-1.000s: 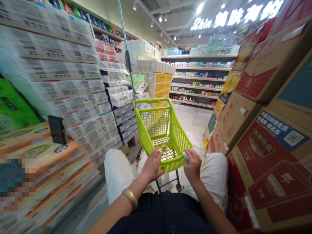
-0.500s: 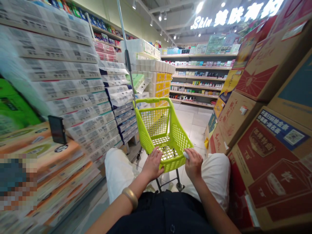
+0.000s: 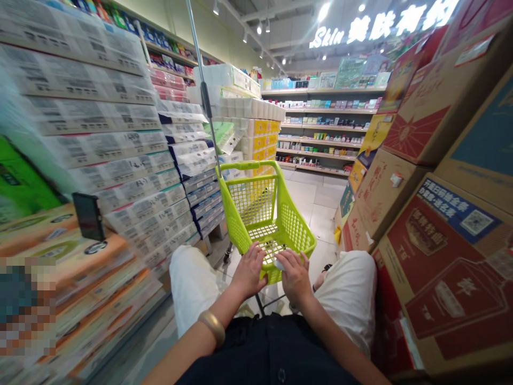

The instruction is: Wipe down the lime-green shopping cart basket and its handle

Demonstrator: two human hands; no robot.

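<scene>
A lime-green plastic shopping cart (image 3: 294,227) stands in the aisle in front of my knees, its basket holding nothing I can see. My left hand (image 3: 249,270) is closed over the near rim of the cart, a gold bangle on that wrist. My right hand (image 3: 294,274) rests on the same rim just to the right of it, fingers curled around a small white wad (image 3: 279,263), perhaps a cloth or tissue. A metal pole (image 3: 204,99) rises from the cart's far left corner.
Stacked packs of tissue paper (image 3: 120,160) fill the shelves on the left, with a small black tag holder (image 3: 86,216) sticking out. Cardboard boxes (image 3: 441,230) are piled high on the right. The tiled aisle floor (image 3: 316,208) leads to product shelves (image 3: 320,139) at the back.
My right hand has slid left along the cart's near rim, from the right corner to beside my left hand. The left hand has stayed put.
</scene>
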